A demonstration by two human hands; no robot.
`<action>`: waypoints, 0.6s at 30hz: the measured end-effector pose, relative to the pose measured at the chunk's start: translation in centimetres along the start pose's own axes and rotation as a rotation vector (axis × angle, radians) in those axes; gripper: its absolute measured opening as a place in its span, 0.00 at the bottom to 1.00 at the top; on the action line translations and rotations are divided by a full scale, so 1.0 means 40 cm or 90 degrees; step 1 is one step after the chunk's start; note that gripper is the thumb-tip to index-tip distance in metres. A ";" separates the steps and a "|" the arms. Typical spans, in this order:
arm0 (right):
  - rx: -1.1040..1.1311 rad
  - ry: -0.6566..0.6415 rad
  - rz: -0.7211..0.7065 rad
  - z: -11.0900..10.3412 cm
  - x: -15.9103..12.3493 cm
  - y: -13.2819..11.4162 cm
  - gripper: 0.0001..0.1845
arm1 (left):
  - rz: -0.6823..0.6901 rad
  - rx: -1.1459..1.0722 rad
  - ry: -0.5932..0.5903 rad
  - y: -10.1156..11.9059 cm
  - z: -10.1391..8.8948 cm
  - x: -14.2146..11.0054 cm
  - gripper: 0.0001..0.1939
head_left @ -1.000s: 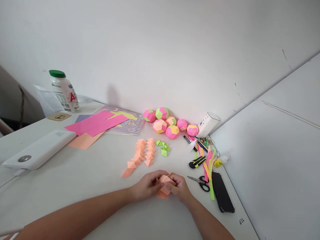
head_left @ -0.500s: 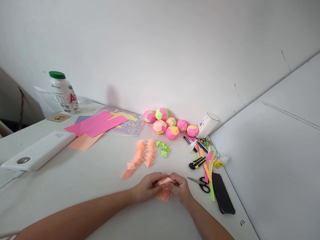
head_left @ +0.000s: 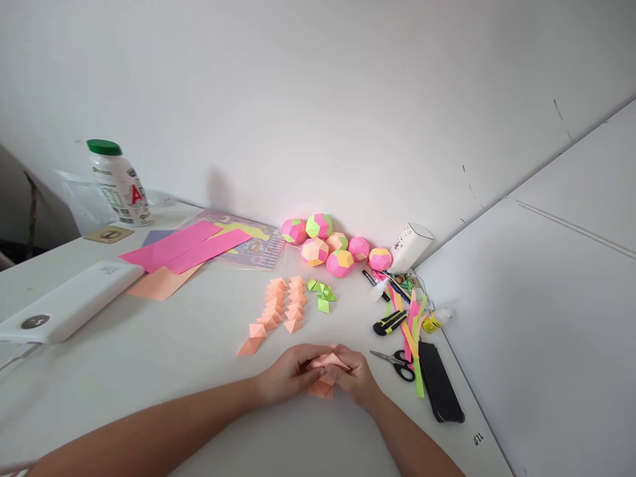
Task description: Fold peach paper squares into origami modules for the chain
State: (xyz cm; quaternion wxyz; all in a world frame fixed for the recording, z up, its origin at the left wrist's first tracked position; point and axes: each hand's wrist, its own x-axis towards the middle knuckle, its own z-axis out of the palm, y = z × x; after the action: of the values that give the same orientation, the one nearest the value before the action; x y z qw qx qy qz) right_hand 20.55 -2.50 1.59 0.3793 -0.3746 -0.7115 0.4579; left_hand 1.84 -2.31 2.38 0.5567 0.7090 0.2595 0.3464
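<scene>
Low in the middle of the head view, my left hand (head_left: 287, 376) and my right hand (head_left: 355, 376) pinch a folded peach paper piece (head_left: 322, 389) between fingers and thumbs. Part of the paper is hidden behind the fingers. Just beyond my hands, two rows of folded peach paper units (head_left: 275, 305) lie on the white table, near a few small green folded units (head_left: 324, 295). Farther back, by the wall, sits a group of faceted paper balls (head_left: 314, 252) in pink, peach, green and yellow.
Right of my hands lie scissors (head_left: 397, 363), a utility knife (head_left: 390, 323), paper strips (head_left: 419, 371), a glue bottle (head_left: 437, 320) and a black phone (head_left: 440, 384). At left are a white power bank (head_left: 74, 301), pink paper sheets (head_left: 173, 246) and a green-capped bottle (head_left: 119, 185).
The camera view has shifted slightly, so the table things appear a little farther left. Both hands keep hold of the peach paper in nearly the same pose.
</scene>
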 end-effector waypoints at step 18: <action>0.102 0.102 0.099 0.002 -0.006 0.026 0.11 | -0.019 0.022 -0.001 -0.002 -0.001 0.002 0.18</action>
State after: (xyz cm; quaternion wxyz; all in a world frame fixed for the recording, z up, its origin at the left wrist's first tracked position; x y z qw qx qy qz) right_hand 20.79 -2.43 0.55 0.4266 -0.4326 -0.6091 0.5098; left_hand 1.87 -2.21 2.32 0.5500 0.7149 0.2752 0.3328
